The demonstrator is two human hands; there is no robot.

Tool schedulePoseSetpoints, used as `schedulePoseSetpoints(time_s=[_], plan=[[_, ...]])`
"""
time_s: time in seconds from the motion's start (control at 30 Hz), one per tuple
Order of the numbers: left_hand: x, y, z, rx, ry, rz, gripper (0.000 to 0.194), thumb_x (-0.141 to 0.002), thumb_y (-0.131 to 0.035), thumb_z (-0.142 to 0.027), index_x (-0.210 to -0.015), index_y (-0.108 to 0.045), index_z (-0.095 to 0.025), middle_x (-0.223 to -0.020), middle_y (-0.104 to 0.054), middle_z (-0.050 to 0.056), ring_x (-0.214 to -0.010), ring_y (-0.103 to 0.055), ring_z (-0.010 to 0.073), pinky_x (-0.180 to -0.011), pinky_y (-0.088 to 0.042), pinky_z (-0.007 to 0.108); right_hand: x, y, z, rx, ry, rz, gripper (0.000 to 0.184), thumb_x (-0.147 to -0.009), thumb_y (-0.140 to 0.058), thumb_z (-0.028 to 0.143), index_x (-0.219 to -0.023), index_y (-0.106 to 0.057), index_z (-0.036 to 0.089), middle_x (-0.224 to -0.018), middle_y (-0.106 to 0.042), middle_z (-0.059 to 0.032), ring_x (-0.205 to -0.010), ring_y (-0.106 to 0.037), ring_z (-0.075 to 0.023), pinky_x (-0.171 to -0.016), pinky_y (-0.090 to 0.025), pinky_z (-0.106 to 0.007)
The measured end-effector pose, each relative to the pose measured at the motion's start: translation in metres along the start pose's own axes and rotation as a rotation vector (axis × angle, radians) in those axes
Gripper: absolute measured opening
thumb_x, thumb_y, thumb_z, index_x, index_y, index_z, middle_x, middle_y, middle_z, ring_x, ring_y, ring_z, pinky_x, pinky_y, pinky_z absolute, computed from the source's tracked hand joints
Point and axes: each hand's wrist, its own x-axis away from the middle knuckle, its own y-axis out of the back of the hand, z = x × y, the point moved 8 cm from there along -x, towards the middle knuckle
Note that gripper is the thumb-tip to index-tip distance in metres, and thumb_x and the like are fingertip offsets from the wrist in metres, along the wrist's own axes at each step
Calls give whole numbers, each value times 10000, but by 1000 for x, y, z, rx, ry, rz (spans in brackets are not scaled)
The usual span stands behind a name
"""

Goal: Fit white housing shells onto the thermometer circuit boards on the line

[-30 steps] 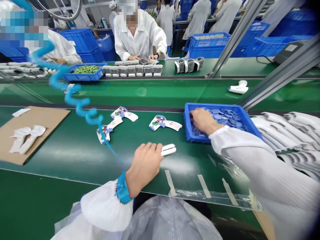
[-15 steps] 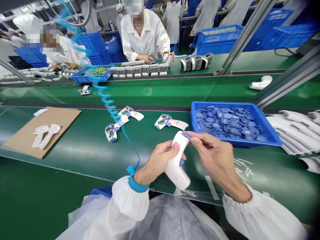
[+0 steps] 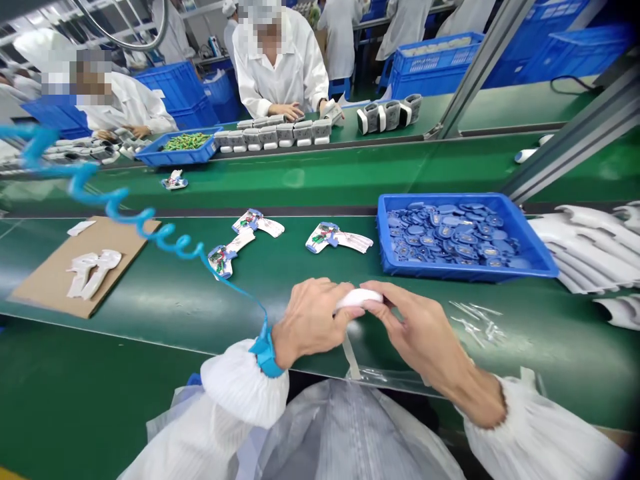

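Observation:
Both my hands grip a white pistol-shaped plastic housing (image 3: 358, 299) just above the green bench. It is turned so that only a rounded white end shows; the rest is hidden by my fingers. My left hand (image 3: 314, 313), with a blue wrist strap (image 3: 266, 352), closes on its left side. My right hand (image 3: 417, 327) pinches its right side between thumb and fingers. Beyond my hands lie open half-shells with circuit boards and wires, one (image 3: 338, 238) nearest. A blue tray (image 3: 465, 272) of blue oval caps (image 3: 445, 233) stands behind my right hand.
A coiled blue cord (image 3: 120, 208) runs from my wrist to the upper left. Cardboard (image 3: 50, 267) with white shell pieces lies left. Stacked white shells (image 3: 590, 247) and thin clear strips (image 3: 477, 323) are at right. A metal post (image 3: 480, 67) rises there; a co-worker (image 3: 280, 60) works across the belt.
The white housing has been turned end-on, and both hands now close around it. My right hand has shifted down from its blue end piece. The coiled cord swung left; a white piece across the belt moved right.

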Motion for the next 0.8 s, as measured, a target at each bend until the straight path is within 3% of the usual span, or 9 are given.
schedulePoseSetpoints(time_s=[0.1,0.2,0.27,0.43,0.5,0.57,0.67,0.73,0.8], plan=[[6,0,-2,8,-18,-138,265,-1040,-540,-435,-1133,-680,-231,-1061,-746,42,-974,-628,225,-907,-442,389,10,-1,-7,-8,-17,51,166,-1023,-540,358,-1115,-636,258,-1090,-739,-24,-894,-697,-179,-785,-559,-310],[14,4,17,104,230,-441,327,-1038,-528,-436,-824,-620,-208,-843,-698,40,-817,-587,193,-764,-432,342,17,-7,-5,-9,2,131,180,-1054,-496,372,-1164,-599,275,-1094,-699,-22,-873,-663,-162,-750,-535,-295],[14,0,25,85,323,-560,474,-1035,-510,-436,-617,-452,-221,-636,-592,22,-653,-506,170,-655,-371,336,20,-17,2,22,32,180,220,-1072,-454,386,-1175,-607,265,-1020,-686,-27,-810,-648,-160,-699,-517,-293],[-6,-5,29,28,278,-490,553,-1020,-467,-398,-514,-332,-221,-516,-511,25,-553,-449,152,-611,-329,345,26,-30,11,62,35,39,379,-1064,-394,466,-1100,-659,199,-865,-646,-51,-629,-579,-165,-561,-438,-308],[-3,-4,32,119,287,-408,522,-1008,-512,-448,-543,-461,-216,-591,-597,33,-617,-532,166,-660,-401,335,26,-33,-2,-39,-119,25,409,-1029,-436,531,-1092,-680,210,-859,-668,-55,-678,-605,-181,-609,-459,-314],[9,1,32,231,249,-418,370,-994,-550,-473,-744,-640,-214,-850,-720,60,-822,-633,201,-792,-479,341,28,-43,-27,-233,-418,79,480,-982,-454,619,-922,-689,204,-754,-651,-52,-595,-553,-170,-559,-423,-310],[34,10,40,312,264,-626,305,-998,-544,-462,-846,-632,-212,-967,-706,72,-924,-634,204,-853,-502,342,43,-74,-47,-606,-845,313,552,-942,-431,682,-725,-606,205,-612,-567,-22,-422,-307,-100,-425,-240,-277],[42,6,58,329,417,-722,434,-1004,-529,-509,-679,-523,-222,-721,-615,22,-716,-570,164,-719,-479,308,41,-86,-39,-636,-800,422,509,-931,-478,668,-836,-657,201,-654,-610,-23,-431,-321,-100,-429,-235,-269],[37,-3,76,374,544,-717,526,-1003,-515,-563,-603,-460,-225,-594,-525,-11,-599,-491,139,-635,-438,291,29,-85,-24,-420,-522,401,448,-955,-502,617,-1006,-704,221,-721,-670,-30,-507,-453,-135,-493,-324,-279]])
